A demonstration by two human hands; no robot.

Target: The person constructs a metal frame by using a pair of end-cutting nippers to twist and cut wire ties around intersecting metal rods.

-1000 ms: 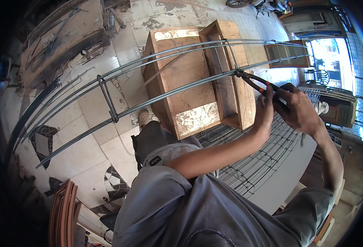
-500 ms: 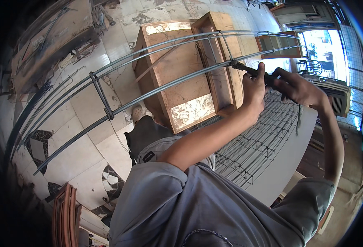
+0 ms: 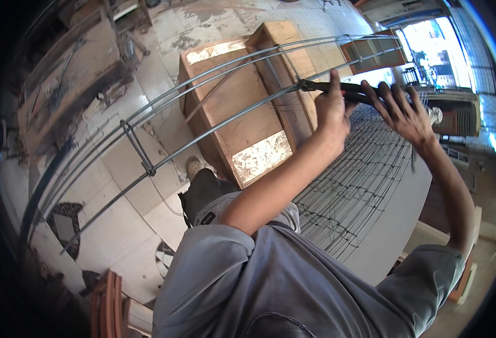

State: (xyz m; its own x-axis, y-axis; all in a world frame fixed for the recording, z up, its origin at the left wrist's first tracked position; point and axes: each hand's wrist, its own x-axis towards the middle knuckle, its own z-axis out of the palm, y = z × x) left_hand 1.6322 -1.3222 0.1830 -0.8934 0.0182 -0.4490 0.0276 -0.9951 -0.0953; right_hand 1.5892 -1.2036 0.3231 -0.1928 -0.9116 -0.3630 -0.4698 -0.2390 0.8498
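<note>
Black pincers reach from my hands to a wire-bound joint on a long cage of steel rods. My left hand wraps around the pincers near their head, its thumb pointing up. Over the far end of the handles lies my right hand, fingers stretched and spread; its thumb is hidden. The pincers' jaws meet the rod at the joint, but what they bite on is too small to tell. Square stirrups hold the cage's rods apart.
Beyond the cage lies an open wooden cabinet on the tiled floor. Wire-tied mesh rests on a grey sheet below my hands. At left stands a wooden bench; brown frames lean at lower left.
My right hand's fingers have loosened and spread along the pincers' handles. Both hands and the pincers' head appear slightly farther left, as the whole view has shifted.
</note>
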